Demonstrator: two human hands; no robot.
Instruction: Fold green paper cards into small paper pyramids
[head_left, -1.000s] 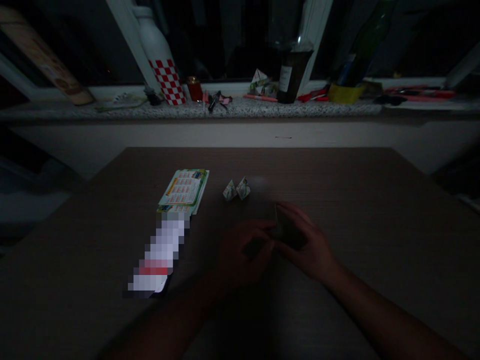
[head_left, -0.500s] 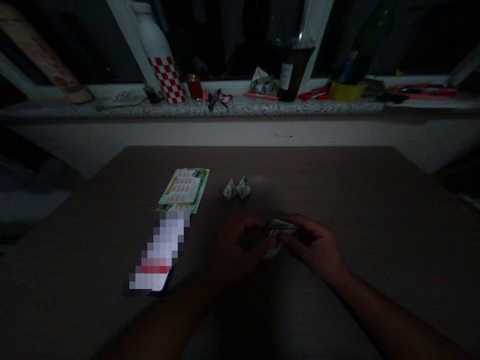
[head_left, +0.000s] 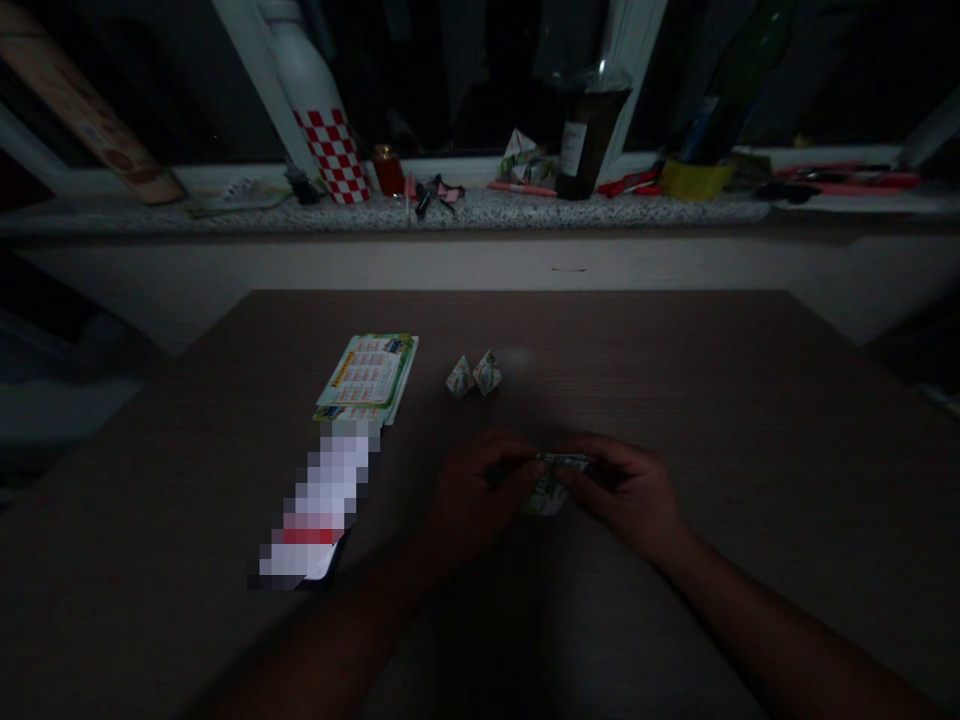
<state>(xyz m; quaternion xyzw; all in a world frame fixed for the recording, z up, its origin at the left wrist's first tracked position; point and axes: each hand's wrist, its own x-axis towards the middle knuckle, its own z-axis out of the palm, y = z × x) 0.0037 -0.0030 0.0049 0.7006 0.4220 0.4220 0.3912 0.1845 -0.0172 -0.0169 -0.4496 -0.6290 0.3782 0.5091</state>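
Between my hands is a small folded piece of printed paper (head_left: 550, 495), light with green patches. My left hand (head_left: 480, 490) pinches its left upper edge between thumb and fingers. On the other side my right hand (head_left: 626, 485) grips the paper, thumb in front and fingers behind. Dim light hides the finer creases. Beyond my left hand, two small folded paper shapes (head_left: 473, 376) with pointed tops stand side by side on the table. To their left lies a stack of printed calendar cards (head_left: 367, 372).
A phone (head_left: 322, 510) with a blurred-out screen lies just below the cards on the wooden table (head_left: 675, 350). Along the granite windowsill (head_left: 480, 215) stand a red-and-white checkered bottle (head_left: 330, 140), a dark cup (head_left: 589, 145), a small jar (head_left: 388, 172) and a yellow container (head_left: 694, 180).
The upper flap of the paper, raised before, now lies folded down, with a straight top edge. My left fingers have shifted slightly along it; my right hand has barely moved.
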